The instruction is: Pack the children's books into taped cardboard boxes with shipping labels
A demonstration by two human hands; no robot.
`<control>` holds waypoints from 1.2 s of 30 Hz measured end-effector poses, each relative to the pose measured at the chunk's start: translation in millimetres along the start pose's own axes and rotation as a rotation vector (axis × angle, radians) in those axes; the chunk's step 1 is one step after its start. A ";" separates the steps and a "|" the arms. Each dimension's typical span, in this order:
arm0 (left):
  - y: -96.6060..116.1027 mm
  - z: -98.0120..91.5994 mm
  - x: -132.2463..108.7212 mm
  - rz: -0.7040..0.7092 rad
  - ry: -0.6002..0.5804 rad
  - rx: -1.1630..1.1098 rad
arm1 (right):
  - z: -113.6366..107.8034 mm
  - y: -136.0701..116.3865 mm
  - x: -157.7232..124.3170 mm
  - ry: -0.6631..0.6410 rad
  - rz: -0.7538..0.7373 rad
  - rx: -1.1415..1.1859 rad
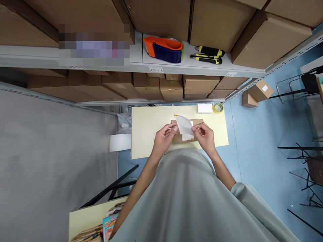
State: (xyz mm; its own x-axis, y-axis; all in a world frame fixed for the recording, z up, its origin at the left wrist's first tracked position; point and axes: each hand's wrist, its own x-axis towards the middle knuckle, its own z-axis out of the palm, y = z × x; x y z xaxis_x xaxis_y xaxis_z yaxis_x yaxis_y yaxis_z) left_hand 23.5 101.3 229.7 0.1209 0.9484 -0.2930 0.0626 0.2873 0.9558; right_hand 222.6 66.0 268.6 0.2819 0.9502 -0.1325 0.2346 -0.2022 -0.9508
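Above a flat brown cardboard box (177,138), both of my hands pinch a thin white sticker label (184,126). It is curled and has small yellow marks at two opposite corners. My left hand (164,137) grips its left edge between thumb and fingertips. On the right edge, the thumb and fingers of my right hand (205,137) are closed. A second white layer shows under the curled part; whether it is the backing or another label I cannot tell. The box lies on a pale yellow table (148,134), close to my body.
At the table's back right are a white stack of labels or small box (204,108) and a tape roll (218,108). An orange-and-blue tape dispenser (165,49) and several utility knives (208,55) lie on the shelf (113,64) above. A white roll (120,143) stands left.
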 end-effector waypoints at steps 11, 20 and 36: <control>3.1 9.2 -7.6 0.005 0.069 -0.016 | -1.6 -4.8 -0.1 -0.001 0.182 0.158; 15.3 16.7 -17.8 0.054 0.087 0.010 | 2.7 -1.9 -15.4 0.039 -0.113 -0.157; -8.0 25.2 -14.4 0.017 0.150 0.009 | 0.0 13.5 -12.8 0.043 -0.018 -0.039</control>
State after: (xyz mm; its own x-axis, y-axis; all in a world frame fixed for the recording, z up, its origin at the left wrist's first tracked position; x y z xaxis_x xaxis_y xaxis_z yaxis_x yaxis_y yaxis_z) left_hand 46.2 82.0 225.6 -0.0276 0.9628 -0.2690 0.0709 0.2703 0.9602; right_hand 222.1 51.1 257.5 0.3172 0.9428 -0.1028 0.2757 -0.1954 -0.9412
